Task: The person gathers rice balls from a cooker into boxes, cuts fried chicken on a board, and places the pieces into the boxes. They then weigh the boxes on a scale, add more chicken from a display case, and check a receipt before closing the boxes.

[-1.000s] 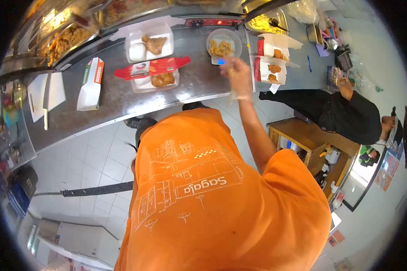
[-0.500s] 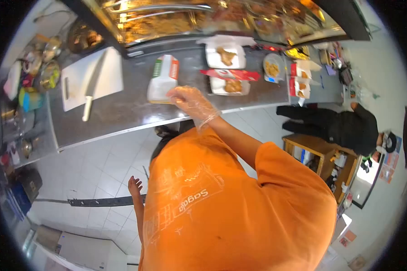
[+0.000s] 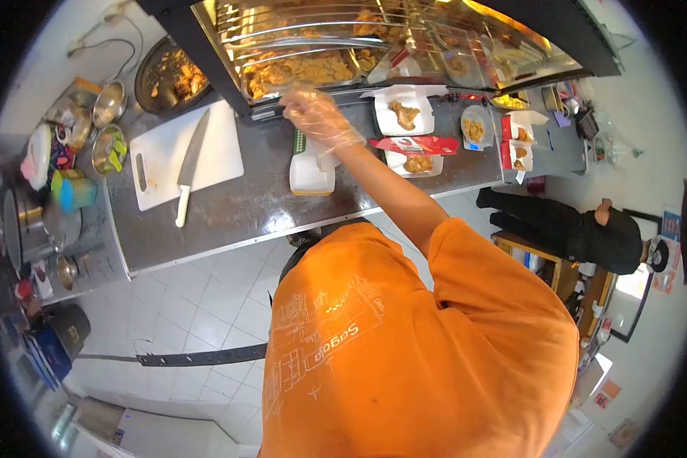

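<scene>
While holding a clear-plastic-gloved right hand [image 3: 319, 118] at the frame's upper centre (curled; cannot tell whether clamped on anything), partly hides a white, green-panelled cardboard box [image 3: 313, 179] just below; has a lit, black-framed glass cabinet [image 3: 435, 47] above, a white-handled steel knife [image 3: 195, 155] at left.
</scene>
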Available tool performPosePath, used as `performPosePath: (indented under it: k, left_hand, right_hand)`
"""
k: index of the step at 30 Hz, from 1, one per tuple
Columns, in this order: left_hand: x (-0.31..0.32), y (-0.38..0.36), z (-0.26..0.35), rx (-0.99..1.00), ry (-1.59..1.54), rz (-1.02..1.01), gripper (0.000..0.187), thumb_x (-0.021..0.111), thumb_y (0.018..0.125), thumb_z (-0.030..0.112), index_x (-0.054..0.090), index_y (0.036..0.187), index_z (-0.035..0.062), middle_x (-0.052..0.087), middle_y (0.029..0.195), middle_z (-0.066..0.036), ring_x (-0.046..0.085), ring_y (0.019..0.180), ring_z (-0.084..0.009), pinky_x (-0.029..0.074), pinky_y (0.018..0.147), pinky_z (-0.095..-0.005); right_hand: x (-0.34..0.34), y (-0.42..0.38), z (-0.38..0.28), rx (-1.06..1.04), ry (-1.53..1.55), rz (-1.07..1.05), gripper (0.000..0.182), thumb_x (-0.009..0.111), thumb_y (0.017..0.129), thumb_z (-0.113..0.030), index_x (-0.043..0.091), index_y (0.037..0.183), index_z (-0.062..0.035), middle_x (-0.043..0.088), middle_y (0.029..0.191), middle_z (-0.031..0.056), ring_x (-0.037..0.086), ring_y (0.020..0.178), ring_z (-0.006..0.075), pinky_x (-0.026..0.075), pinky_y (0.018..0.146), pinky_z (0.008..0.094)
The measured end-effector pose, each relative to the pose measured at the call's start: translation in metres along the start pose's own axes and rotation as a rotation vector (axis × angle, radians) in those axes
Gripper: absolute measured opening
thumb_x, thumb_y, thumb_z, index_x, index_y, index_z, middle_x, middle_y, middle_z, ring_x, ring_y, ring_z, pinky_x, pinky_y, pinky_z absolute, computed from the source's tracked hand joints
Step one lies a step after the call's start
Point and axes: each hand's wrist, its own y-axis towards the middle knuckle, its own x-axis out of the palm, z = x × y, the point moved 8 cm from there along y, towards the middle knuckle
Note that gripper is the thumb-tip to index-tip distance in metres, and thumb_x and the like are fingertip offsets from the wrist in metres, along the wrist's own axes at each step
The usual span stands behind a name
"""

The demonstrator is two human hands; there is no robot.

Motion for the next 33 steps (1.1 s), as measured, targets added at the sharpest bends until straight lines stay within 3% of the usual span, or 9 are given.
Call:
performPosePath:
  k: [12,16,18,19,20,24,27,30,33]
  left_hand:
    - [-0.008,0.058,0.070,0.151,0.163,-0.149,0.048,0.055,0.102,0.040,0.053,0.144,0.0155,0.069,0.117,-0.012,0.069,0.099,-0.0242,0.052,0.077,-0.0376]
    - [-0.023,0.062,0.111,0.017,0.059,-0.077,0.048,0.053,0.102,0.037,0.052,0.144,0.0162,0.068,0.120,-0.011,0.068,0.102,-0.0239,0.051,0.078,-0.0381]
    - [-0.027,0.059,0.122,0.049,0.103,-0.069,0.047,0.052,0.102,0.037,0.052,0.145,0.0165,0.067,0.123,-0.010,0.067,0.104,-0.0242,0.051,0.081,-0.0392]
    - [-0.026,0.051,0.128,0.056,0.099,-0.061,0.047,0.052,0.102,0.037,0.052,0.145,0.0166,0.067,0.124,-0.010,0.067,0.105,-0.0245,0.051,0.082,-0.0389]
    - [-0.026,0.045,0.130,0.062,0.092,-0.047,0.048,0.051,0.103,0.038,0.052,0.145,0.0167,0.066,0.126,-0.011,0.066,0.106,-0.0249,0.050,0.082,-0.0386]
    - [-0.012,0.029,0.109,0.238,0.271,-0.037,0.048,0.052,0.104,0.038,0.051,0.146,0.0154,0.065,0.128,-0.013,0.065,0.109,-0.0280,0.052,0.085,-0.0407]
    - [0.025,0.023,0.094,0.272,0.204,-0.046,0.048,0.054,0.104,0.037,0.051,0.147,0.0137,0.063,0.129,-0.016,0.064,0.113,-0.0325,0.053,0.090,-0.0451]
    - [0.094,-0.033,0.136,0.132,-0.061,0.095,0.048,0.054,0.105,0.036,0.052,0.146,0.0126,0.063,0.130,-0.016,0.063,0.115,-0.0332,0.053,0.092,-0.0446]
    - [0.157,-0.059,0.204,0.233,0.039,0.091,0.047,0.054,0.105,0.037,0.053,0.145,0.0128,0.063,0.129,-0.013,0.064,0.115,-0.0284,0.053,0.090,-0.0401]
  right_hand:
    - [0.059,0.043,0.004,-0.187,-0.352,0.123,0.022,0.060,0.087,-0.019,0.071,0.106,-0.0142,0.072,0.092,0.0155,0.069,0.091,0.0373,0.055,0.082,0.0499]
    - [0.064,0.046,-0.007,-0.187,-0.461,0.073,0.015,0.066,0.081,-0.015,0.073,0.094,-0.0113,0.071,0.086,0.0144,0.071,0.088,0.0344,0.055,0.082,0.0452]
    - [0.055,0.043,-0.011,-0.141,-0.615,-0.184,0.019,0.065,0.082,-0.015,0.072,0.100,-0.0112,0.071,0.090,0.0136,0.071,0.091,0.0338,0.055,0.084,0.0446]
    - [0.066,0.041,0.011,-0.196,-0.506,-0.071,0.023,0.065,0.083,-0.017,0.070,0.105,-0.0112,0.070,0.094,0.0128,0.070,0.092,0.0336,0.055,0.086,0.0453]
    - [0.047,0.024,0.009,-0.367,-0.368,0.224,0.024,0.066,0.083,-0.019,0.069,0.106,-0.0109,0.069,0.097,0.0129,0.069,0.096,0.0323,0.054,0.088,0.0461]
    - [-0.111,-0.053,-0.004,-0.064,-0.133,0.200,0.029,0.069,0.085,-0.014,0.069,0.113,-0.0075,0.071,0.107,0.0159,0.067,0.101,0.0359,0.053,0.091,0.0457]
    - [-0.244,-0.139,0.059,-0.031,-0.422,0.664,0.023,0.070,0.090,-0.016,0.072,0.110,-0.0058,0.072,0.106,0.0153,0.068,0.096,0.0339,0.053,0.088,0.0445]
    - [-0.352,-0.232,0.231,0.524,-0.153,1.076,0.028,0.072,0.083,-0.014,0.073,0.108,-0.0030,0.073,0.101,0.0209,0.069,0.100,0.0381,0.053,0.095,0.0445]
    - [-0.409,-0.291,0.357,0.816,-0.660,0.938,0.033,0.075,0.079,-0.017,0.073,0.109,-0.0045,0.073,0.105,0.0222,0.069,0.102,0.0393,0.053,0.096,0.0481]
